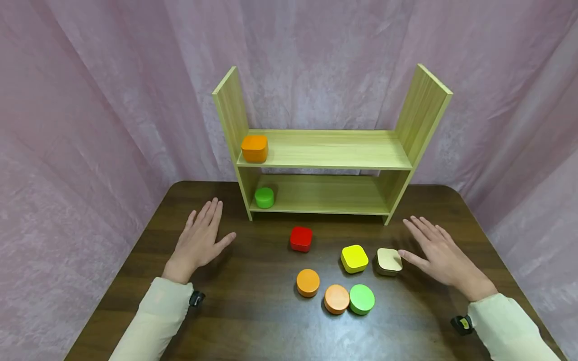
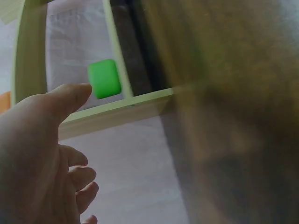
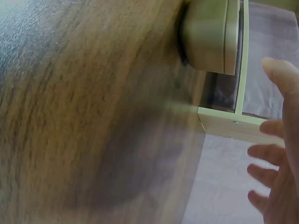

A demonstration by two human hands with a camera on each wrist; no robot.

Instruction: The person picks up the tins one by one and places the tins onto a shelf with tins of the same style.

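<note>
the tabletop (image 1: 253, 321) looks like wood, smooth and a little glossy. the shelf (image 1: 334, 148) has the look of wood, rather matt. the beige block (image 1: 389, 259) seems smooth, and the curtain (image 1: 316, 60) is creased cloth.

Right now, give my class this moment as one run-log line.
left hand: empty | right hand: empty, near cream square block | wooden shelf: orange square block upper left, green round block lower left
</note>
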